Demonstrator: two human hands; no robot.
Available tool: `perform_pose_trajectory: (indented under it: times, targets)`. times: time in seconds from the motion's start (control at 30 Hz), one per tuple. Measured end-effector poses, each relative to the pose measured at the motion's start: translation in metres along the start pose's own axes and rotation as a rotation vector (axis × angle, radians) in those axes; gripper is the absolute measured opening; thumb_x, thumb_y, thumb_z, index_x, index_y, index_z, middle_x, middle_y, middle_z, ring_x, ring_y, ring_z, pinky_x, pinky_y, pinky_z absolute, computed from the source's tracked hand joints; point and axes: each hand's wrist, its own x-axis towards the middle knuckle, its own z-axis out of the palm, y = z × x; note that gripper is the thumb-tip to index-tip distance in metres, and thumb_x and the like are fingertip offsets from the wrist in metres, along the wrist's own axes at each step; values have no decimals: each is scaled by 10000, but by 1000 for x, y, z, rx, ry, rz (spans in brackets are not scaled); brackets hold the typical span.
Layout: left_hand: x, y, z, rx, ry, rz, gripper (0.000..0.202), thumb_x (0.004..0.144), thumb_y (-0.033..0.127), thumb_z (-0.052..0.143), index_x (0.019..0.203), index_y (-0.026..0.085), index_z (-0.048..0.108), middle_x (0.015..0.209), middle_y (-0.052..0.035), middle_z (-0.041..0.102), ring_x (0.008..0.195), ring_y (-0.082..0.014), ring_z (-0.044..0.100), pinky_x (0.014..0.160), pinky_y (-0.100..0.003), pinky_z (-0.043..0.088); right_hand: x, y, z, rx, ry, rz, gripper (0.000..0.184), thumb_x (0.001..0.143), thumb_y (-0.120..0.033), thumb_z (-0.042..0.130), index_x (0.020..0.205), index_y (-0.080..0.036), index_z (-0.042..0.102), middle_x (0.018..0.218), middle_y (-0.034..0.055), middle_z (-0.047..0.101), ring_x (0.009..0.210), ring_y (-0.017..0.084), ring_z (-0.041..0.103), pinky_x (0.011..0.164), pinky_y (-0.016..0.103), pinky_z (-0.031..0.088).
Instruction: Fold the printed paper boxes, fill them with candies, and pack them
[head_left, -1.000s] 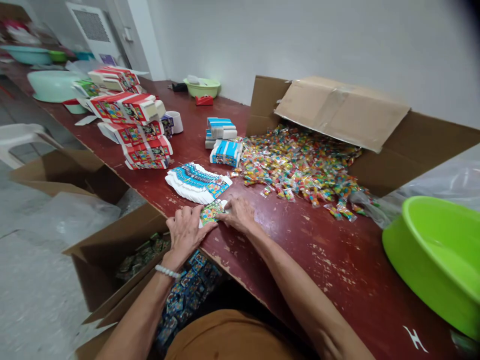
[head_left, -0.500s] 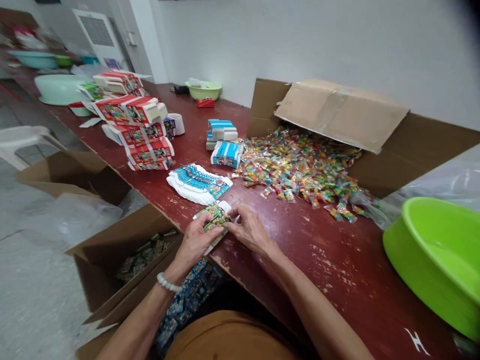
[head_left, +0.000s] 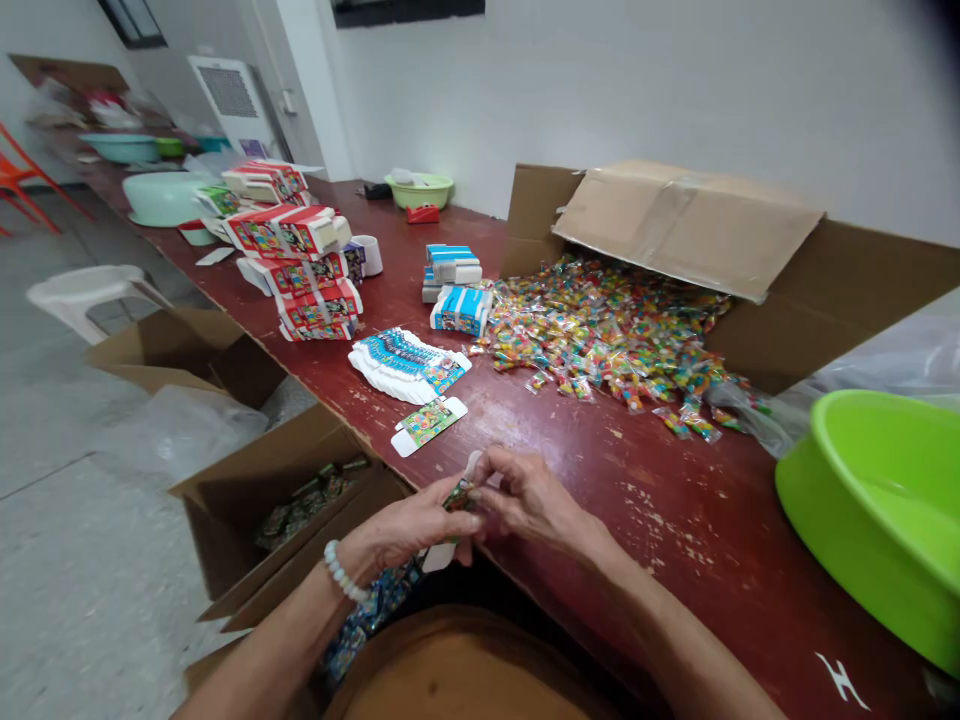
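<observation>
My left hand (head_left: pixel 420 525) and my right hand (head_left: pixel 525 495) meet at the near edge of the dark red table (head_left: pixel 675 520). Both pinch a small flat printed carton (head_left: pixel 459 497), green and multicoloured with white flaps. Another flat carton of the same kind (head_left: pixel 429 424) lies on the table just beyond my hands. Behind it sits a fanned stack of flat blue cartons (head_left: pixel 405 362). A heap of small colourful candy packets (head_left: pixel 607 340) spills from a big cardboard box lying on its side (head_left: pixel 690 225).
A bright green basin (head_left: pixel 877 510) stands at the right. Red folded boxes (head_left: pixel 304 270) and blue ones (head_left: pixel 457 290) are stacked further back. Open cardboard boxes (head_left: pixel 300 500) with printed packs stand on the floor at my left. A white stool (head_left: pixel 82 290) is further left.
I have lifted one flat carton off the table and pulled it towards me with both hands. A second carton stays lying where my hands were. The camera has tilted up.
</observation>
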Motion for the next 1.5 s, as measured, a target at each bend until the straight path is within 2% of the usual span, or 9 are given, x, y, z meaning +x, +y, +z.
perform_pose_trajectory:
  times: [0.27, 0.4, 0.47, 0.57, 0.73, 0.93, 1.2, 1.37, 1.5]
  targets:
    - [0, 15, 19, 255, 89, -24, 281, 659, 266, 746, 909, 168, 660, 699, 31, 583, 530, -96, 468, 447, -201, 406, -6, -8, 1, 310, -298, -25, 502, 769, -155, 638, 1188, -236, 373, 898, -13, 620, 754, 144, 597, 601, 237, 456]
    - [7, 16, 19, 248, 321, 92, 182, 696, 306, 714, 724, 142, 640, 566, 31, 548, 497, -109, 488, 461, -217, 402, -1, -4, 2, 47, 91, -69, 597, 784, -190, 674, 1322, -246, 422, 990, 11, 626, 716, 128, 560, 622, 252, 442]
    - [9, 15, 18, 118, 444, 155, 205, 677, 300, 745, 743, 140, 637, 612, 21, 583, 547, -120, 530, 524, -229, 445, 4, 2, 7, 11, 303, -26, 461, 778, -251, 707, 1214, -232, 561, 1010, 25, 624, 693, 123, 545, 618, 257, 440]
    - [10, 13, 18, 22, 498, 170, 261, 690, 307, 776, 838, 137, 644, 683, 6, 628, 585, -125, 562, 561, -234, 467, 9, 8, 13, 135, 327, 36, 188, 815, -370, 670, 881, -194, 682, 839, 19, 628, 676, 142, 561, 605, 260, 446]
    - [5, 4, 16, 29, 527, 273, 375, 801, 386, 722, 1082, 173, 595, 999, -61, 703, 858, -177, 665, 765, -282, 540, 12, 8, 11, 124, 381, 69, 217, 840, -374, 594, 739, -187, 642, 681, -10, 626, 632, 142, 556, 588, 254, 423]
    - [2, -5, 25, 20, 802, 418, 637, 786, 346, 732, 1301, 230, 374, 889, -10, 713, 743, -173, 688, 710, -304, 561, 13, 10, 24, 342, 465, 85, 357, 831, -362, 652, 1149, -236, 549, 805, -20, 678, 701, 152, 617, 634, 258, 479]
    - [-3, 14, 7, 124, 626, 355, 259, 829, 354, 693, 1007, 168, 666, 907, -47, 721, 817, -186, 665, 736, -275, 513, 20, 9, 17, 404, 409, 97, 326, 742, -499, 739, 715, -192, 632, 677, -22, 612, 648, 130, 537, 660, 274, 457]
    - [-7, 25, -6, 180, 542, 372, 228, 859, 356, 658, 953, 149, 676, 867, -33, 690, 742, -143, 619, 696, -257, 477, 31, 7, 6, 510, 295, 115, 461, 586, -487, 869, 881, -208, 651, 705, -33, 622, 640, 123, 541, 619, 265, 453]
    - [-9, 23, -10, -90, 572, 417, 397, 783, 340, 765, 1078, 191, 545, 838, 1, 674, 681, -130, 635, 648, -246, 496, 35, 3, 12, 370, 280, -18, 290, 735, -455, 797, 818, -201, 683, 756, -6, 647, 692, 135, 558, 666, 287, 468]
